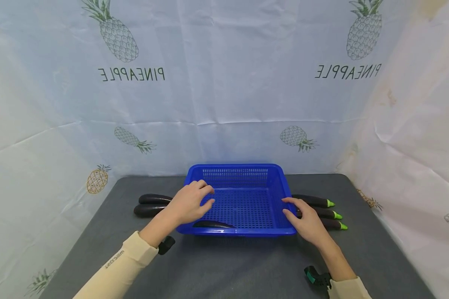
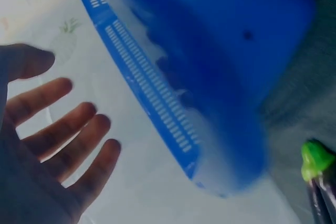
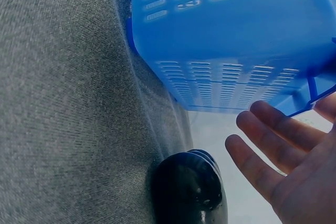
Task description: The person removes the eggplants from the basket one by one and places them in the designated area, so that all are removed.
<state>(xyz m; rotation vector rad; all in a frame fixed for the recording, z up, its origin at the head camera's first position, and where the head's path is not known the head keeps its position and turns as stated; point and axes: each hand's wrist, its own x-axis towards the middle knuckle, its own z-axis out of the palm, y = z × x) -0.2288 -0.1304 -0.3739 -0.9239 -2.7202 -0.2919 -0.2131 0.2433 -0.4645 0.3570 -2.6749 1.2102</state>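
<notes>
A blue plastic basket (image 1: 243, 231) with slotted walls stands on the dark table. Inside it, along the front wall, lies a dark eggplant (image 1: 211, 224). My left hand (image 1: 191, 203) hovers over the basket's left side, fingers loosely bent with nothing in them; the left wrist view shows its fingers (image 2: 79, 129) spread apart. At the right rim is my right hand (image 1: 304, 220), thumb and fingers parted and holding nothing. In the right wrist view its fingers (image 3: 278, 145) extend beside the basket wall (image 3: 220, 82); whether they touch it I cannot tell.
Three eggplants with green stems, one nearest the back (image 1: 314, 201), lie right of the basket. Two more dark eggplants (image 1: 149, 210) lie on the left, partly behind my left arm. A pineapple-printed sheet (image 1: 239, 83) hangs behind the grey-black table (image 1: 224, 265).
</notes>
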